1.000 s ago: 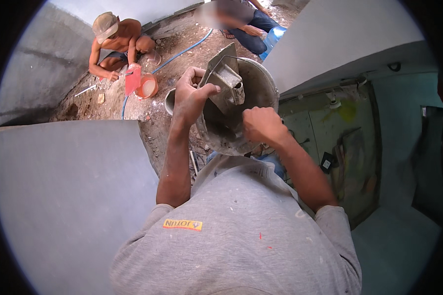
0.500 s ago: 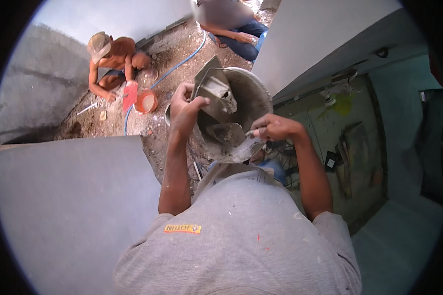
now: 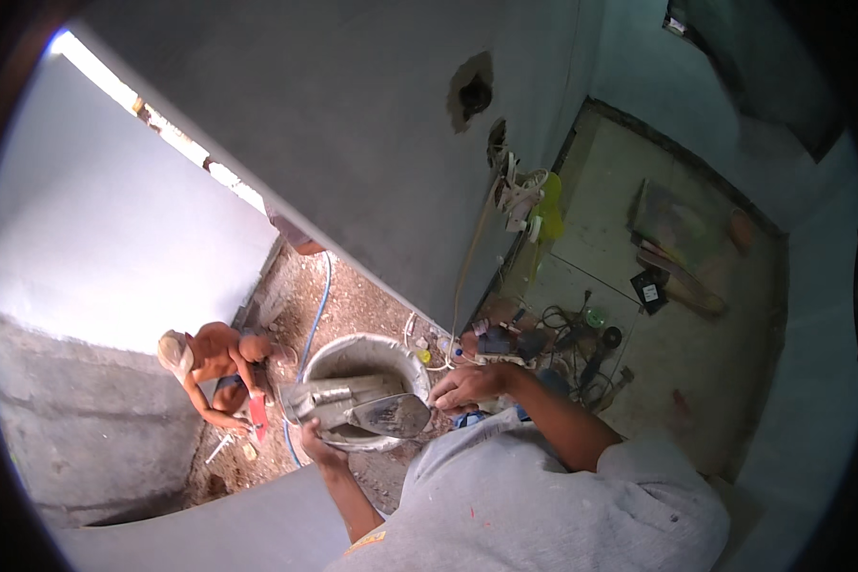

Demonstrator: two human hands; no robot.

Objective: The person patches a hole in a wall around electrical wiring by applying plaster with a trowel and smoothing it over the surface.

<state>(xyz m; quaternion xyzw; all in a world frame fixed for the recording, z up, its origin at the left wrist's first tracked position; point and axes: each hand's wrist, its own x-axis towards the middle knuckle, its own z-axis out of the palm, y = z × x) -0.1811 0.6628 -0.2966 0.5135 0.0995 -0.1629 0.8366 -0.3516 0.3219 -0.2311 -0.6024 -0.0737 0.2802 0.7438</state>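
My left hand (image 3: 322,446) grips a grey, mortar-smeared plastering float (image 3: 338,396) by its edge, with the float's handle side facing up. My right hand (image 3: 469,385) is closed round the handle of a trowel (image 3: 393,417), and the rounded metal blade points left, over or against the float. Both tools are above a pale, cement-coated bucket (image 3: 351,357), whose front side they partly hide. How much mortar the bucket holds cannot be made out.
At the left a co-worker (image 3: 221,355) crouches, holding a red flat piece (image 3: 257,416). A blue hose (image 3: 320,297) crosses the rubble ground. Right of the grey wall (image 3: 353,143), cables and power tools (image 3: 596,353) lie on the floor; boards (image 3: 682,276) lie farther in.
My view has turned to the right, bringing more of the inner room into sight. The trowel has come up from inside the bucket to the float, which is now tilted flatter.
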